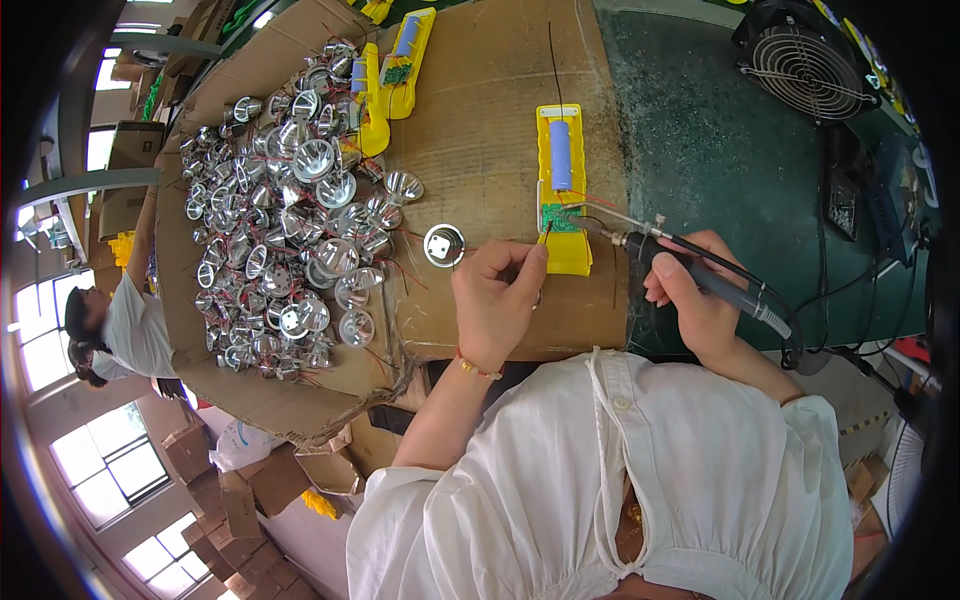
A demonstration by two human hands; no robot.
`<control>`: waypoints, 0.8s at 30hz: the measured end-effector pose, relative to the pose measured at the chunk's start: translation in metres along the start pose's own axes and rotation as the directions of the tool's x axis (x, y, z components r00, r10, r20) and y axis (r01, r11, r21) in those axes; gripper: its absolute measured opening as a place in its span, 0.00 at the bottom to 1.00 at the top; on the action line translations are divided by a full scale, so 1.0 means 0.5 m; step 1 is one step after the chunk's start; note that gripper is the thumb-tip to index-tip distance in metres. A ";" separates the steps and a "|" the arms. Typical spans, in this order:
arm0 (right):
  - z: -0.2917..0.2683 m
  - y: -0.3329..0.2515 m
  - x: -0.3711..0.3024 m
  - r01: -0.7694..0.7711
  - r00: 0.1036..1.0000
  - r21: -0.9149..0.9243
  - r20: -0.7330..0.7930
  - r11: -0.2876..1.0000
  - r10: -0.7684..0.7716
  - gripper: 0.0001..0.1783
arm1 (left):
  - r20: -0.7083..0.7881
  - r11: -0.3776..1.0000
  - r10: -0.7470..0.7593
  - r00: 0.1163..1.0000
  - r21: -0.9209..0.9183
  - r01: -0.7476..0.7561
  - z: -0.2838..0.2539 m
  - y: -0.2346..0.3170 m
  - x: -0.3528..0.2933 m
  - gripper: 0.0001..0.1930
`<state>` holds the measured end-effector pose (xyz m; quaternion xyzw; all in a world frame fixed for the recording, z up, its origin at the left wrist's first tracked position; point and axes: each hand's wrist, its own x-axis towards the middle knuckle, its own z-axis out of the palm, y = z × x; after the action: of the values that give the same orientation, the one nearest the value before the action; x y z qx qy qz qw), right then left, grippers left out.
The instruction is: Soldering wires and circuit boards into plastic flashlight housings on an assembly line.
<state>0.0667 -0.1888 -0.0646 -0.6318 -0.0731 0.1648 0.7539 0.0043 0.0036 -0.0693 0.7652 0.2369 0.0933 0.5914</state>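
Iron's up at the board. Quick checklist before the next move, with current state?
1. Soldering iron gripped in right hand: ok.
2. Iron's tip making contact on the green circuit board: cannot tell; it is at the board, but contact is too small to make out.
3. Left hand at the yellow housing, near the board: ok.
4. Wire pinched in the left hand's fingers: cannot tell, detail too fine.
5. Blue cell lying inside the housing: ok.
6. Black fan running: cannot tell from a still.
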 end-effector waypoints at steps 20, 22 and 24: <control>-0.010 -0.004 -0.009 0.044 0.999 -0.072 0.019 0.996 -0.043 0.10 | -0.109 0.994 0.041 0.993 0.105 -0.030 0.021 -0.001 0.014 0.06; -0.013 -0.010 -0.012 0.042 0.999 -0.087 0.017 0.995 -0.041 0.10 | -0.131 0.989 0.123 0.984 0.099 -0.111 0.021 0.004 0.016 0.05; -0.018 -0.008 -0.010 0.042 0.999 -0.107 0.008 0.993 -0.042 0.09 | -0.145 0.978 0.197 0.969 0.100 -0.184 0.023 0.006 0.018 0.05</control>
<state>0.0653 -0.1995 -0.0621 -0.6692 -0.0972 0.1464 0.7220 0.0177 -0.0029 -0.0710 0.7997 0.2110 0.1984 0.5259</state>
